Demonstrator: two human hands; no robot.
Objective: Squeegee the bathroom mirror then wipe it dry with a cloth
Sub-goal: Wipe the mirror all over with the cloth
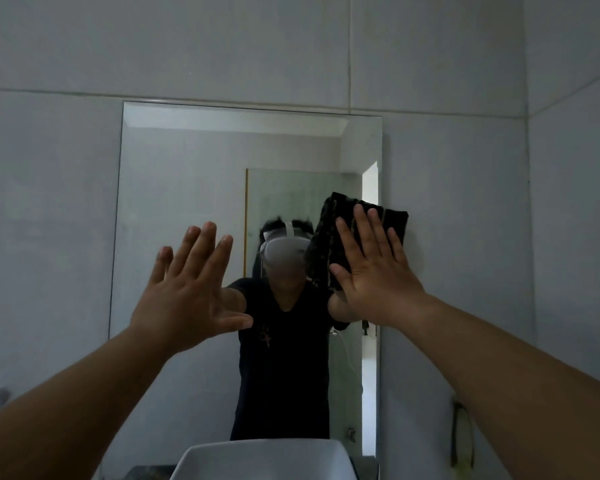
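Facing the mirror (187,188), you are raising both hands in front of its glass. Your left hand (184,292) is hovering before the mirror's lower left area, empty, fingers spread wide and thumb stretched toward the mirror's centre; whether it is touching the glass cannot be told. Further right, your right hand (371,268) is lying flat with fingers extended, pressing the dark cloth (340,230) against the mirror's right edge, about halfway up. The cloth is spilling slightly past that edge onto the tiled wall (465,202). Below the mirror's bottom centre, the white sink (264,459) is showing its rim.
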